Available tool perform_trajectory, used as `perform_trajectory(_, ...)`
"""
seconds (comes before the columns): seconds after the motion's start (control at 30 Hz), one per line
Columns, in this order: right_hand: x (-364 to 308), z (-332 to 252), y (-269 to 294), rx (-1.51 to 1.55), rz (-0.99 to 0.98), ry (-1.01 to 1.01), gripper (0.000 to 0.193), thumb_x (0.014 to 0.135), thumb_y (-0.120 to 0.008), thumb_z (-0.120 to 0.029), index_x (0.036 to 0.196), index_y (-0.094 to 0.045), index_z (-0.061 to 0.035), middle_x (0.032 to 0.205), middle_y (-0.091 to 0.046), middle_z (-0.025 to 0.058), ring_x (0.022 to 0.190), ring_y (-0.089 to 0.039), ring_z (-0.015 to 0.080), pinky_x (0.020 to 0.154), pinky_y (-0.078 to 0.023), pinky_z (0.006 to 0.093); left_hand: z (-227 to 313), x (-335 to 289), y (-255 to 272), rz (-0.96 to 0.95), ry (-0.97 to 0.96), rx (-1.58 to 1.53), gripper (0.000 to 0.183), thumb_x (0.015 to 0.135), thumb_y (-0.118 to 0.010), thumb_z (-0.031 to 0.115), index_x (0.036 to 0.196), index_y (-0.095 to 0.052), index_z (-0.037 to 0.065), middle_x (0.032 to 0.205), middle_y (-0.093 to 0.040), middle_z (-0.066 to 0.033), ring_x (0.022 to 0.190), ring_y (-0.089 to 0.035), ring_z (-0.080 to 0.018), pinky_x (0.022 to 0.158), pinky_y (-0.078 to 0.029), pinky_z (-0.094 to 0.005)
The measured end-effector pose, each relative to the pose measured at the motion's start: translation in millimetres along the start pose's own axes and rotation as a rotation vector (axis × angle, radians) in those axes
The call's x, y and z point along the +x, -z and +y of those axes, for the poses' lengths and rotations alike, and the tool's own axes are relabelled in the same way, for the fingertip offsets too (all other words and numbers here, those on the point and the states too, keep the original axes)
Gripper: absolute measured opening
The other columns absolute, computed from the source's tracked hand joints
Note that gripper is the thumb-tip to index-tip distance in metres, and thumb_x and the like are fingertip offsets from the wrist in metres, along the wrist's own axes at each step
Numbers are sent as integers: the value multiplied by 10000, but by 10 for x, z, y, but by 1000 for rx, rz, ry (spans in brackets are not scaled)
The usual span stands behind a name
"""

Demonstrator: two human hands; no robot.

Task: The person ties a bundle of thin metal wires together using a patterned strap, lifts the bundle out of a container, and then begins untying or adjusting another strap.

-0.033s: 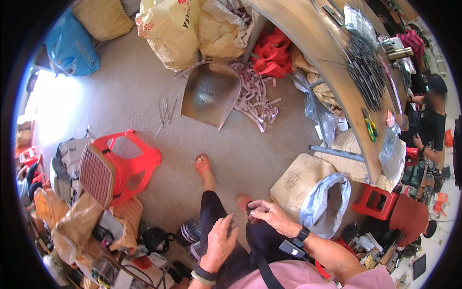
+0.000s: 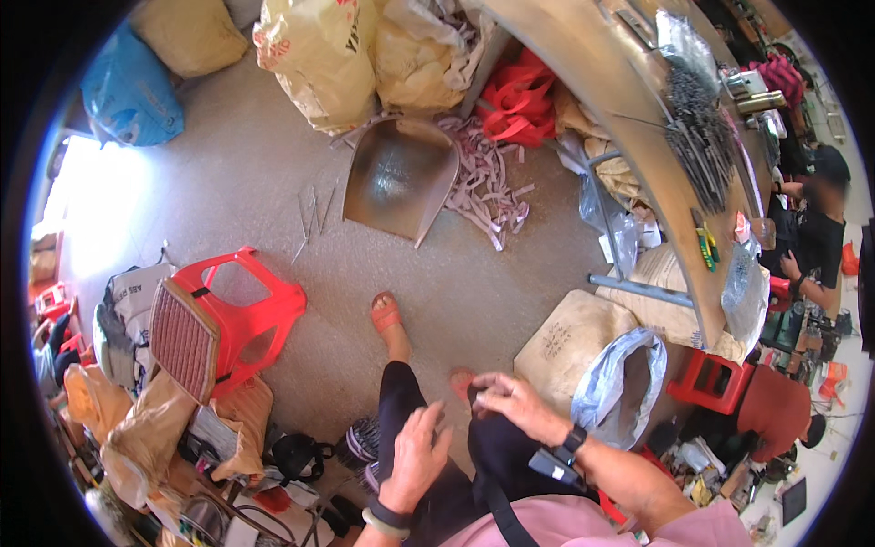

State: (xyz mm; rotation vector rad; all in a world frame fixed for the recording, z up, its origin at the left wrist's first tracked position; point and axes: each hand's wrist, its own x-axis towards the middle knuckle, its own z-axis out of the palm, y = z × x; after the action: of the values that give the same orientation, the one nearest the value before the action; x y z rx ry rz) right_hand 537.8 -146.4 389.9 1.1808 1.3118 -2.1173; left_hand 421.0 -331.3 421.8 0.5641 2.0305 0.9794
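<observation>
1. Our left hand (image 2: 417,456) held nothing visible, fingers loosely bent over the dark trousers (image 2: 401,390).
2. Our right hand (image 2: 521,407) looked empty too, fingers curled slightly.
3. The beige sack (image 2: 583,335) lay at its one o'clock; we judged relaxed, separate hands best.

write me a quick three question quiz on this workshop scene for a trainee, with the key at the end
1. True or false: each hand is gripping a tool.
2. Multiple choice: what lies right beside the heap of pale fabric strips?
a) a green bucket
b) a brown dustpan
c) a wooden ladder
3. Fill in the blank: the plastic stool with the ridged seat pad, off to the person's left, is coloured ____.

Key
1. False: no tool shows in the left hand or the right hand.
2. b
3. red
</observation>
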Motion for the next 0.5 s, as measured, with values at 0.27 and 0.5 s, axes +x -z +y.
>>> perform_trajectory(0.27, 2076, 109, 770, -871, 303, 37, 683, 848, -646, -372, 1366, -473, 38, 1280, -580, 277, 1197, -563, 393, 1029, -451, 417, -646, 1626, 483, 158, 213, -459, 324, 902, -628, 4, 1224, -597, -8, 925, -672, -76, 819, -628, -132, 777, -515, -275)
perform_trajectory(0.5, 3788, -287, 1260, -1160, 325, 75, 656, 800, -652, -266, 1378, -494, -1, 1498, -386, 212, 1365, -399, 380, 1135, -350, 422, -955, 2359, 232, -9, 163, -261, 349, 882, -626, -4, 1229, -585, -20, 962, -664, -123, 853, -643, -183, 789, -515, -308)
